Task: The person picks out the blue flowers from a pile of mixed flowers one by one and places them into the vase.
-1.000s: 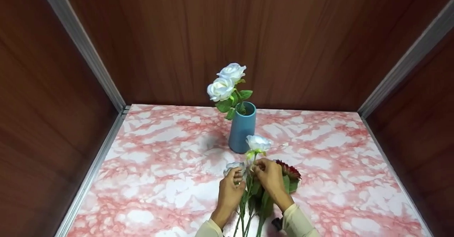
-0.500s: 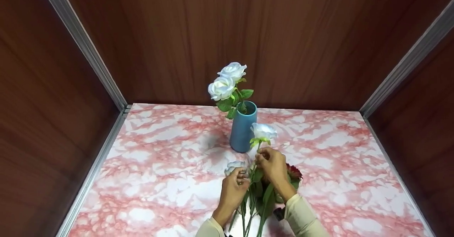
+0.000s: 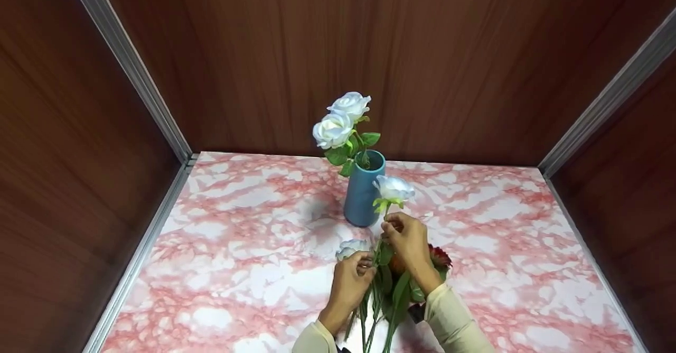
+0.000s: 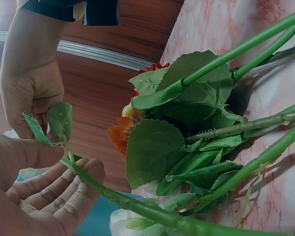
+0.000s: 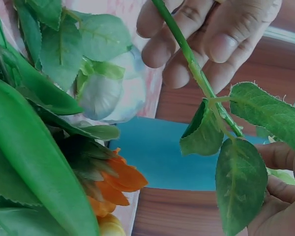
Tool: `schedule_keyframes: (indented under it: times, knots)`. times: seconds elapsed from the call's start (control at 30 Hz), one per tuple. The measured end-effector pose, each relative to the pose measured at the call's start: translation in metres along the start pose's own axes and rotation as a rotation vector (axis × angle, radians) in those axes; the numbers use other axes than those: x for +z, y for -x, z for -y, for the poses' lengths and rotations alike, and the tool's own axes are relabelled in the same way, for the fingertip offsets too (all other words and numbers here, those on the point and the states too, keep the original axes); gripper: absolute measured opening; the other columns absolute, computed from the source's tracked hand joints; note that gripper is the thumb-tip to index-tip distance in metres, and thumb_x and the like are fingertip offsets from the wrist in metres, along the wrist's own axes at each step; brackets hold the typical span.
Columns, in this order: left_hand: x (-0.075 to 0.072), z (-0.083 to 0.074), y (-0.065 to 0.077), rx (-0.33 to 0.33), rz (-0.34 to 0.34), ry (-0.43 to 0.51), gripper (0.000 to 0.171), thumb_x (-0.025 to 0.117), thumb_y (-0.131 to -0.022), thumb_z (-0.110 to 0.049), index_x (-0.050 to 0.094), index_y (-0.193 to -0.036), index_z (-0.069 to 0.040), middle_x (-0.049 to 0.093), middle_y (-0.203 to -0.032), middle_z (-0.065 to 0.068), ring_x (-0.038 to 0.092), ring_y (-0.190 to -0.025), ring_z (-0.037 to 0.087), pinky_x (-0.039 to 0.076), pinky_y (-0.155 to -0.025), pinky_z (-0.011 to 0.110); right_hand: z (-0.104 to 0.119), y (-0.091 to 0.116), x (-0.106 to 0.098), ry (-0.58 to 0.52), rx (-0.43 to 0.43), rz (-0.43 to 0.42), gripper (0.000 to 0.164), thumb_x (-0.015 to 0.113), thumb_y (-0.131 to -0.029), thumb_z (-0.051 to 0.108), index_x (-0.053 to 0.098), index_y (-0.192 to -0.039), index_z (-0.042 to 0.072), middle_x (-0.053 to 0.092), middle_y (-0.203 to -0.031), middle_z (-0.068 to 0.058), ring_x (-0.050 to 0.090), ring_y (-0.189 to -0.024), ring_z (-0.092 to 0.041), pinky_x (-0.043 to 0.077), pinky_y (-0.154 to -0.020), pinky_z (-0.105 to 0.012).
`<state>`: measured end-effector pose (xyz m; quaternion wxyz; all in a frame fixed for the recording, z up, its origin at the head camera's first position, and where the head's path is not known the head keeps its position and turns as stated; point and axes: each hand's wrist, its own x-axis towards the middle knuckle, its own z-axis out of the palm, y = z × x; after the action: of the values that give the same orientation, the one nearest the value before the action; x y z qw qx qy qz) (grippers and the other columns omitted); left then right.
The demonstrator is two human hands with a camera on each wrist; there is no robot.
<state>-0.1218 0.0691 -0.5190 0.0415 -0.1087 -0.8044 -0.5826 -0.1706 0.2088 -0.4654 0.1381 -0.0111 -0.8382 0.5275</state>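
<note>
In the head view an artificial white rose [image 3: 393, 188] stands upright in front of the blue vase [image 3: 363, 200]. My right hand [image 3: 409, 242] pinches its stem just under the bloom. Lower on the same green stem [image 4: 132, 201], thumb and curled fingers of my left hand [image 3: 349, 281] hold it close to a small leaf sprig [image 5: 241, 132]. Beneath both hands lie several more flowers: a white rose [image 3: 351, 247] by the left fingers, a dark red flower [image 3: 440, 256] and an orange flower [image 5: 120, 179]. Their stems point toward me, partly hidden by the hands.
Two white roses [image 3: 334, 130] lean left out of the vase mouth. The tabletop [image 3: 237, 268] has a red and white marbled pattern. Dark wood panels [image 3: 359, 41] rise behind and at both sides, with grey metal strips [image 3: 132, 67] at the corners.
The right hand has lifted the white rose up and away from me, so its bloom now overlaps the vase. My left hand has shifted slightly right, still on the stem.
</note>
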Motion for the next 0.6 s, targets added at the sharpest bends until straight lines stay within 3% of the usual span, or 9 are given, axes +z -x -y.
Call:
schedule_keyframes:
  times: [0.2,0.33,0.6]
  knots:
    - [0.002,-0.001,-0.001,0.004,0.015,0.078,0.024,0.062,-0.077,-0.002,0.065,-0.101,-0.005,0.067,-0.08,0.004,0.062,-0.063,0.01,0.049,-0.059,0.022,0.005,-0.003,-0.001,0.007,-0.023,-0.003,0.007,0.064,-0.08,0.003,0.066,-0.087,0.002,0.066,-0.072,-0.009,0.063,-0.054,-0.015,0.049,-0.046,-0.024]
    - [0.003,-0.002,-0.003,-0.008,0.026,0.148,0.023,0.06,-0.078,0.003,0.063,-0.101,-0.002,0.066,-0.078,0.006,0.064,-0.059,0.019,0.049,-0.055,0.021,0.009,-0.004,-0.002,-0.022,-0.021,0.002,0.009,0.064,-0.08,0.004,0.066,-0.088,0.0,0.065,-0.071,-0.009,0.063,-0.055,-0.016,0.049,-0.046,-0.025]
    - [-0.001,-0.004,-0.008,0.001,0.012,0.125,0.024,0.061,-0.077,0.004,0.063,-0.1,-0.004,0.066,-0.077,0.006,0.064,-0.059,0.019,0.049,-0.054,0.021,0.017,-0.006,-0.002,-0.088,-0.015,0.012,0.008,0.065,-0.078,0.001,0.065,-0.087,0.0,0.064,-0.068,-0.01,0.062,-0.057,-0.018,0.05,-0.049,-0.026]
